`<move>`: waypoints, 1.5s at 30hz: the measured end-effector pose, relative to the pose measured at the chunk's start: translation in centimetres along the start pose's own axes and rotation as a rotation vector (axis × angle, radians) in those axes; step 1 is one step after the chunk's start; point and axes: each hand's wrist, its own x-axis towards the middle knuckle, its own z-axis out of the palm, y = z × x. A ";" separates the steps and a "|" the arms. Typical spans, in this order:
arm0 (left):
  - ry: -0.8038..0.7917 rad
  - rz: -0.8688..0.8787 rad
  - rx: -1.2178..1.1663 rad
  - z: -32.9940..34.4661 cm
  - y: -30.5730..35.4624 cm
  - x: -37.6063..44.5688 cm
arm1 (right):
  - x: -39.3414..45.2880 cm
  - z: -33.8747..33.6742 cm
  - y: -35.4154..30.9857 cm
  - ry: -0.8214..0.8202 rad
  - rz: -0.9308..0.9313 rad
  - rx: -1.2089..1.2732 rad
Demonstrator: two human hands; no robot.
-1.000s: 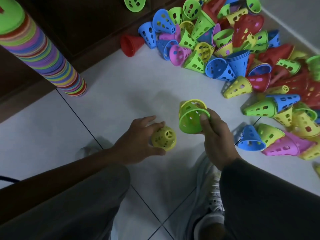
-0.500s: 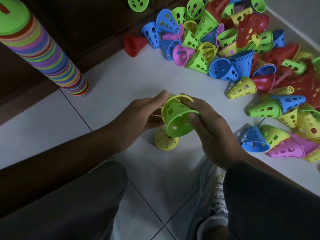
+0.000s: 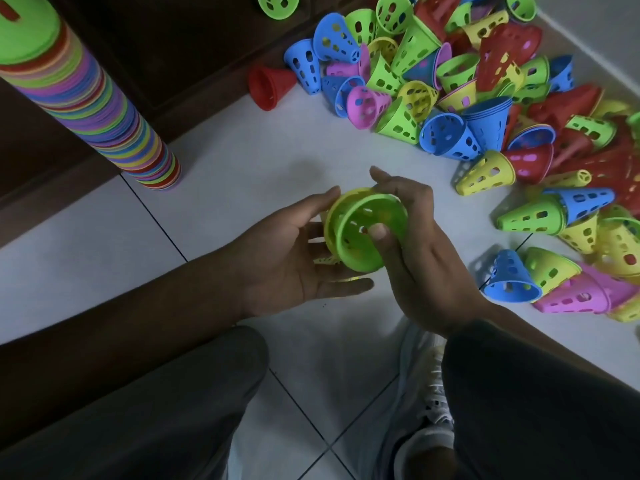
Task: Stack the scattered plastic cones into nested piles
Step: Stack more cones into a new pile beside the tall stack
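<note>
the right hand (image 3: 412,258) grips a green cone (image 3: 363,230) at mid-frame, thumb hooked inside its open rim and fingers curled round the outside. a yellow cone (image 3: 333,211) is nested around it, only its rim showing at the upper left of the green one. the left hand (image 3: 294,258) lies just beside the pair with fingers fairly straight, its fingertips against the yellow rim, steadying more than clasping. a bit of another yellow piece peeks out under the left fingers; whether it is held there i cannot tell.

to seat this pair well, i judge the rims should be brought parallel and the cones pushed along one axis, the left palm bracing the outer cone while the right presses in; a tilted push would likely jam the perforated walls.

beyond the hands, the loose pile of cones (image 3: 485,98) fills the upper right of the frame on the white tile floor (image 3: 225,168). the tall nested stack (image 3: 86,98) stands at the upper left, well apart from the hands. dark trouser legs and a pale shoe (image 3: 429,403) fill the bottom.
</note>
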 end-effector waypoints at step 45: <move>0.201 0.694 1.527 -7.6 4.8 2.4 | 2.5 -3.3 10.3 -0.037 0.130 -0.452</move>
